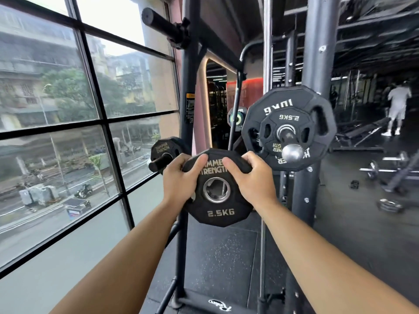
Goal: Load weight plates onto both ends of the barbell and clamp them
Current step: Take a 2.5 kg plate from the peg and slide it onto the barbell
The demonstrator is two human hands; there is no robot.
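While the small black many-sided rubber 2.5 kg weight plate (218, 191) is held in mid-air by its upper edge, the main hazard is judged to be a drop onto the dark speckled rubber floor (226, 252). A grip is closed on the plate from both sides: the left hand (179, 177) is curled over the upper left rim and the right hand (254, 180) over the upper right rim, with both thumbs laid across the lettering. The plate hangs upright, facing the camera, before the black steel rack upright (188, 98) and between two storage pegs. What is taken to be the black barbell sleeve (158, 20) is seen high at the rack's top left, well above the plate. A lift that far, with only the top rim held, could let the plate swing or slip. The steel-lined bore could also catch on the sleeve's end if presented tilted. The stored black 10 kg plate (272, 107) juts near the right hand, so knuckles could be knocked.
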